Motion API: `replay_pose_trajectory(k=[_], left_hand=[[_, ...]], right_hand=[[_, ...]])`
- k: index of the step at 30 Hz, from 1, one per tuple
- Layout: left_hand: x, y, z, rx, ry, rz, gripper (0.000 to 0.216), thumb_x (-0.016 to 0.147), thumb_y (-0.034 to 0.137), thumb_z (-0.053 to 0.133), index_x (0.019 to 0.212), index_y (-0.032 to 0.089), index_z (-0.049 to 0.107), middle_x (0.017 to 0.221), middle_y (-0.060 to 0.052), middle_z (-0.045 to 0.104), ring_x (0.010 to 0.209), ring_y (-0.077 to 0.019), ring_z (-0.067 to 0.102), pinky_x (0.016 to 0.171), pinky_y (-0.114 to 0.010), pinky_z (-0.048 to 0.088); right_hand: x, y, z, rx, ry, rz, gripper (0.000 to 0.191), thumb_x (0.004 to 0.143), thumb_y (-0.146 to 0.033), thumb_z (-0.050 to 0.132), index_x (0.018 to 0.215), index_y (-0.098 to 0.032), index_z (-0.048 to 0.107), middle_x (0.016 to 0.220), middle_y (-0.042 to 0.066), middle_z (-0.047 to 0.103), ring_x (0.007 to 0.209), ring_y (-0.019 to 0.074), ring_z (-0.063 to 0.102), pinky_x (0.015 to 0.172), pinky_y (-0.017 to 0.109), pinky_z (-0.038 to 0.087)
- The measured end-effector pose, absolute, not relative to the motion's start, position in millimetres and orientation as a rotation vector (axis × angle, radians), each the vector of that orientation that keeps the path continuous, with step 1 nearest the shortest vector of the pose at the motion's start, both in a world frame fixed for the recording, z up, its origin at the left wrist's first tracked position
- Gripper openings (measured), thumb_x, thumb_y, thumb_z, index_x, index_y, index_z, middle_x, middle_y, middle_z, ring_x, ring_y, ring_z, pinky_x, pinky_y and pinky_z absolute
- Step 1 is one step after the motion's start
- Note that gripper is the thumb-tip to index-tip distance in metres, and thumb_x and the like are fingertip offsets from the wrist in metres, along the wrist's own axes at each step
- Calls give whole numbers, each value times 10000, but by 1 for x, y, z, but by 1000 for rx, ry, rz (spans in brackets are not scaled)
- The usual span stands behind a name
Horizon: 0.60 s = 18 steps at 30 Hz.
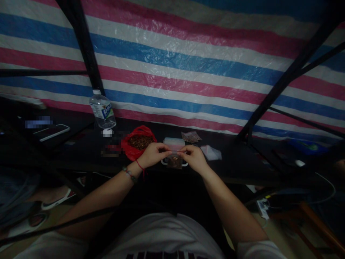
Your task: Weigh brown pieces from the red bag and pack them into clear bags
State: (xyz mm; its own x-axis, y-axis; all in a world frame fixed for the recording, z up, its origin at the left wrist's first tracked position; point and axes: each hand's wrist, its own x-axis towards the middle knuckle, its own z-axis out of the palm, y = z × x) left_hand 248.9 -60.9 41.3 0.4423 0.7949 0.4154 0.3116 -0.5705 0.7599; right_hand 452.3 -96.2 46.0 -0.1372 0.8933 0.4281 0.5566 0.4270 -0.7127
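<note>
My left hand (154,154) and my right hand (196,158) pinch the two top corners of a small clear zip bag (174,162). Small brown pieces lie in the bottom of that bag. Just behind it, partly covered by the bag and fingers, is a whitish box-like object (172,141) whose kind I cannot make out. Left of my hands sits an open red plastic bag (131,154) full of small brown pieces. To the right are a filled small bag (191,136) and a stack of clear, seemingly unfilled bags (212,153).
A large clear plastic bottle (102,109) stands at the back left, near a phone (54,132). Black metal posts (86,46) frame the dark table (231,165). Striped plastic sheeting (172,68) hangs behind. Another person's foot (58,196) shows at lower left.
</note>
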Motion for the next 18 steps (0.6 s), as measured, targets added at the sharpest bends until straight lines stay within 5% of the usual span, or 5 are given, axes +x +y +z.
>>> replay_pose_trajectory(k=[9,14,18], left_hand=[[244,-57,49,2013,1027,1146,215,703,365,682,714,152,705,687,-30,697,632,-153,621,605,-240,483],[253,-65,50,1872,1030,1247,247,721,389,666,758,147,704,741,-48,714,693,-174,646,653,-266,515],[241,-58,57,1857,857,1185,422,700,375,692,1054,148,646,1010,-104,700,845,-200,662,769,-331,536]], right_hand=[[458,-87,41,-1317,-1567,599,257,683,-405,701,621,-165,632,606,7,622,555,127,539,548,243,417],[450,-86,31,-1065,-1650,890,404,646,-371,739,987,-187,626,941,45,680,793,167,635,692,281,495],[474,-70,33,-1040,-1513,959,364,667,-387,730,948,-178,627,918,55,692,746,170,646,610,257,490]])
